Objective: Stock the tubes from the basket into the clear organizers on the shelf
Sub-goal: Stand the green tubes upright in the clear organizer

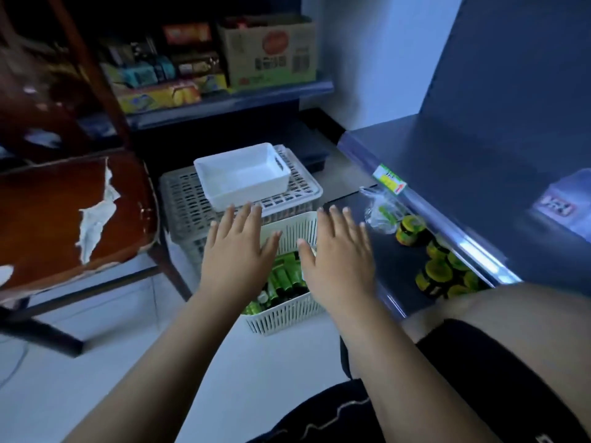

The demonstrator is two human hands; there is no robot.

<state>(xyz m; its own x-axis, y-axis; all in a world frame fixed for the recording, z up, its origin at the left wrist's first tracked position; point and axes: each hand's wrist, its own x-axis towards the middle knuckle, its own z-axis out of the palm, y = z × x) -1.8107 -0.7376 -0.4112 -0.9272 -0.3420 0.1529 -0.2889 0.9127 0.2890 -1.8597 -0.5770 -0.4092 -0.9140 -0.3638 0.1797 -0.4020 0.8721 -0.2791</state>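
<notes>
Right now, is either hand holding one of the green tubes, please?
No, the left hand and right hand are open, fingers spread, above the basket of green tubes.

The floor point(112, 346) bears the basket point(284, 314) and a lattice crate point(182, 203); the low shelf point(393, 266) bears jars point(438, 270).

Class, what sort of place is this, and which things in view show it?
Probably a small shop: a price label on a shelf edge, jars grouped below it, and packaged snacks beside a cardboard carton on the far shelf.
</notes>
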